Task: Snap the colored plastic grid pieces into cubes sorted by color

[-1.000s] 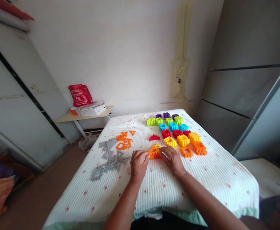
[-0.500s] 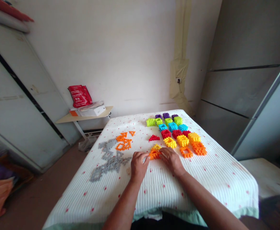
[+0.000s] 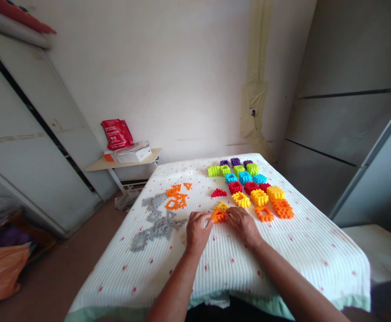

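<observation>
My left hand [image 3: 198,230] and my right hand [image 3: 242,225] meet at an orange triangular interlocking block [image 3: 219,217] on the quilted cover, one hand at each side of it. The fingers of both are closed on its edges. Right behind it lies a yellow block [image 3: 222,206], partly hidden by the orange one. A flat red triangular block [image 3: 218,193] lies a little farther back. To the right of my right hand are an orange square block [image 3: 264,213] and a thicker orange stack [image 3: 283,208].
Rows of yellow, red, blue [image 3: 245,177], green and purple blocks [image 3: 235,161] run toward the back right. Loose orange pieces [image 3: 177,197] and a spread of grey pieces [image 3: 157,226] lie left. A side table [image 3: 96,165] holds a red bag [image 3: 116,134]. Grey cabinet doors [image 3: 336,120] stand right.
The whole view has shifted slightly, so things appear a little farther right. Both hands stay at the orange triangular block, with hardly any change in their hold.
</observation>
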Motion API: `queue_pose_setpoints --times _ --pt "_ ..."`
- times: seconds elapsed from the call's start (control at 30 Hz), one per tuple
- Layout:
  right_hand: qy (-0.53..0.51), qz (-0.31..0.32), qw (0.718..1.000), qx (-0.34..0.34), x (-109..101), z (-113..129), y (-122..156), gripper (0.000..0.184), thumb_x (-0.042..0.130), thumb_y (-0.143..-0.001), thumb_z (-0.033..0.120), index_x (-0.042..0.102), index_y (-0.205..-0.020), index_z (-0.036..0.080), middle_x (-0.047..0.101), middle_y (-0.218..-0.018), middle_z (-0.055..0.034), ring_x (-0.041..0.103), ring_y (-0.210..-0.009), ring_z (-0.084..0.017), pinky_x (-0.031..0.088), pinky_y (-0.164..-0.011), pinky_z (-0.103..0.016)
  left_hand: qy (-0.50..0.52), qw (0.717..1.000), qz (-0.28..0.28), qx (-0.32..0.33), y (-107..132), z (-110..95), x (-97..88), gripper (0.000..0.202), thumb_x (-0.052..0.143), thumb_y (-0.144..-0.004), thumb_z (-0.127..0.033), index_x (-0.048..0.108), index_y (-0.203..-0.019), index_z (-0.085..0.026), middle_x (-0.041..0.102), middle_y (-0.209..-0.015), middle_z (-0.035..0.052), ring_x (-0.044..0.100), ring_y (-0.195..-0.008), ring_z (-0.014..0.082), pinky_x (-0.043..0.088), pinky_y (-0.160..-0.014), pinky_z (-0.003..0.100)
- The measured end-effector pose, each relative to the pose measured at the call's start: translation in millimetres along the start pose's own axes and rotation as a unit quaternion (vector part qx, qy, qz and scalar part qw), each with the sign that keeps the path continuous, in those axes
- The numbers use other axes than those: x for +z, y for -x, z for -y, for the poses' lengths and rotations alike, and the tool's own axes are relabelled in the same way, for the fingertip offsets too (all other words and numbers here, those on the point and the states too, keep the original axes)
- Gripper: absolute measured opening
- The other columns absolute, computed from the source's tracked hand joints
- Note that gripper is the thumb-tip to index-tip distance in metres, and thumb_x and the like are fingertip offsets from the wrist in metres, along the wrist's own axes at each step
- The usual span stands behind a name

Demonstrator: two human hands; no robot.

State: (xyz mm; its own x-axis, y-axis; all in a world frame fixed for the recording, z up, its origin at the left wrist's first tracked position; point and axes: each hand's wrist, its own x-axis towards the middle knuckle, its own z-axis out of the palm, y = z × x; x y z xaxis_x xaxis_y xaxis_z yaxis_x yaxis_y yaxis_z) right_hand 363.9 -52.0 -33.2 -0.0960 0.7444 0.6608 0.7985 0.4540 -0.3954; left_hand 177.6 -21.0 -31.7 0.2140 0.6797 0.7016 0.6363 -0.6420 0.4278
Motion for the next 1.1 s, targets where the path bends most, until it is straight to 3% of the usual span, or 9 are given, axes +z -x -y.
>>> queue_pose_setpoints --times 0.2,0.3,0.37,0.5,0.6,0.77,1.1 --pt "-0.023 -0.032 0.999 0.007 -0.1 0.6 1.6 0.021 0.043 -0.090 0.030 0.060 -0.099 0.020 0.066 -0.094 -0.0077 0.060 -0.088 -0.021 0.052 -0.078 -0.037 0.000 1.000 -0.004 -0.019 -3.2 7.0 -10.2 0.015 0.056 -0.076 -0.017 0.068 -0.086 -0.020 0.069 -0.082 0.0036 0.059 -0.082 0.0166 0.049 -0.078 0.030" --pt "-0.026 -0.057 0.998 0.004 -1.6 0.7 2.4 0.021 0.045 -0.089 0.032 0.059 -0.101 0.021 0.065 -0.096 -0.0082 0.060 -0.090 -0.021 0.051 -0.079 -0.038 -0.107 0.989 0.009 -0.104 -19.8 29.1 -29.7 0.024 0.046 -0.082 -0.018 0.068 -0.090 -0.019 0.069 -0.092 0.0048 0.059 -0.090 0.0167 0.046 -0.084 0.029" --pt "-0.023 -0.070 0.997 0.003 -1.9 0.6 2.3 0.020 0.046 -0.089 0.031 0.059 -0.101 0.021 0.065 -0.096 -0.0082 0.060 -0.089 -0.021 0.051 -0.079 -0.038 -0.236 0.953 0.078 -0.174 -34.2 46.8 -44.0 0.028 0.043 -0.083 -0.020 0.068 -0.096 -0.021 0.068 -0.099 0.0040 0.057 -0.095 0.0172 0.043 -0.087 0.029" --pt "-0.021 -0.077 0.997 -0.002 -1.6 0.9 1.0 0.020 0.045 -0.090 0.030 0.059 -0.101 0.021 0.065 -0.096 -0.0080 0.060 -0.090 -0.021 0.051 -0.079 -0.038 -0.288 0.926 0.137 -0.202 -54.9 71.8 -57.9 0.025 0.050 -0.076 -0.025 0.071 -0.088 -0.023 0.068 -0.093 0.0064 0.057 -0.091 0.0244 0.043 -0.077 0.034" --pt "-0.020 -0.077 0.997 -0.008 -2.2 1.5 0.3 0.019 0.045 -0.090 0.030 0.060 -0.100 0.021 0.065 -0.095 -0.0076 0.060 -0.089 -0.021 0.051 -0.079 -0.037 -0.314 0.911 0.174 -0.203 -59.0 77.9 -53.7 0.019 0.054 -0.071 -0.026 0.072 -0.077 -0.022 0.067 -0.088 0.0094 0.055 -0.094 0.0280 0.041 -0.076 0.037" --pt "-0.014 -0.075 0.997 -0.009 -4.1 2.7 0.1 0.018 0.046 -0.090 0.029 0.060 -0.097 0.021 0.065 -0.093 -0.0074 0.060 -0.089 -0.020 0.051 -0.079 -0.036 -0.347 0.900 0.186 -0.190 -58.3 78.6 -43.0 0.021 0.052 -0.074 -0.024 0.071 -0.080 -0.019 0.066 -0.091 0.0120 0.052 -0.098 0.0283 0.037 -0.080 0.039" --pt "-0.027 -0.076 0.997 -0.007 -7.8 6.4 -1.0 0.018 0.044 -0.090 0.027 0.060 -0.096 0.021 0.066 -0.091 -0.0078 0.060 -0.085 -0.020 0.050 -0.075 -0.036 -0.358 0.905 0.192 -0.123 -58.8 75.2 -33.2 0.033 0.039 -0.078 -0.007 0.071 -0.079 -0.014 0.067 -0.087 0.0152 0.055 -0.095 0.0269 0.034 -0.084 0.041"
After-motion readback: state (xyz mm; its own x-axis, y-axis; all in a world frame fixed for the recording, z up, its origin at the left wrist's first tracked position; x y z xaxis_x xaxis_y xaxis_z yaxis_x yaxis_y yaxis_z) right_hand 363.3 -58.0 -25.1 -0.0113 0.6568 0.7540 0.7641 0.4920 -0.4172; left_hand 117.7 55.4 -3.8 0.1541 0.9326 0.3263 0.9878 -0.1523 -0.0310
